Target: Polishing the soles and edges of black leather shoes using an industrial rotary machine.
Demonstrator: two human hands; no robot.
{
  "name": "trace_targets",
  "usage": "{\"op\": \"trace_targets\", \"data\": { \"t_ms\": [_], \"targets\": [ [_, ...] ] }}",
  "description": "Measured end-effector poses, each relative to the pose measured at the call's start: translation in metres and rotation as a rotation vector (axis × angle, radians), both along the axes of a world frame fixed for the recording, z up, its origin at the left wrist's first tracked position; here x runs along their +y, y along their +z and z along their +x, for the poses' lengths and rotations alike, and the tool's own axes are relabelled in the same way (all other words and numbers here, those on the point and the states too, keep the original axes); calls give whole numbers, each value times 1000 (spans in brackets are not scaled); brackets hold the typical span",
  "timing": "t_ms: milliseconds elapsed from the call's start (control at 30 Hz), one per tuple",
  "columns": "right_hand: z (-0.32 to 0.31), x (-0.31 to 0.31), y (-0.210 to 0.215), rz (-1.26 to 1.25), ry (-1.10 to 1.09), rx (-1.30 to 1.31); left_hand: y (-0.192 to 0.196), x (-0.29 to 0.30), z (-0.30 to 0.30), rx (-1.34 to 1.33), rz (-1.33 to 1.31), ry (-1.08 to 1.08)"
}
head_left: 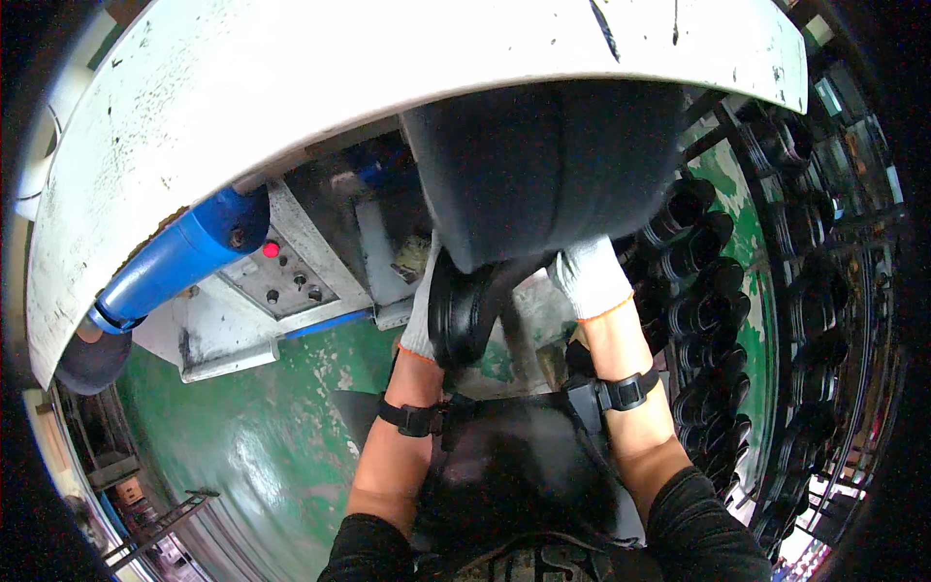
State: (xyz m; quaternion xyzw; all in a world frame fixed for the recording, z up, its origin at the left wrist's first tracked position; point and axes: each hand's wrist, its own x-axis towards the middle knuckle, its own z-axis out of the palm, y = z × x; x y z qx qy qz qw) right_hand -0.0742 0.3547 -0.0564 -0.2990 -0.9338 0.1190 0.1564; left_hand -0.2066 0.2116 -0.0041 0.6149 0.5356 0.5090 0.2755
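Observation:
A dark shoe (464, 315) with a ridged sole edge is pressed up against the underside of a wide black brush-like roller (548, 175), whose surface looks smeared. My left hand (421, 315), in a white knit glove with an orange cuff, is closed on the shoe's left side; the shoe covers most of its fingers. At the shoe's other end is my right hand (593, 276), gloved the same way and closed on it, its fingertips partly hidden below the roller. Black straps circle both forearms, and a dark apron (524, 466) covers my lap.
A large white hood (388, 58) curves over the roller. Left of it are a blue cylinder (184, 247) and a control panel (286, 276) with a red button. Racks of black shoes (713, 301) stand close on the right. The green floor (242, 427) is worn.

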Motion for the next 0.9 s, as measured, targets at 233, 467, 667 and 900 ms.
{"op": "trace_targets", "data": {
  "t_ms": [233,467,667,900],
  "targets": [
    [51,13,-13,-317,-101,-52,-31,24,9,194,47,25],
    [71,9,-18,-113,36,1,-117,52,11,-804,97,-210],
    [28,-26,-22,221,157,-170,-139,30,-27,-1268,194,-151],
    [-17,-62,18,-29,-34,12,-107,25,-39,-1478,153,405]
  ]
}}
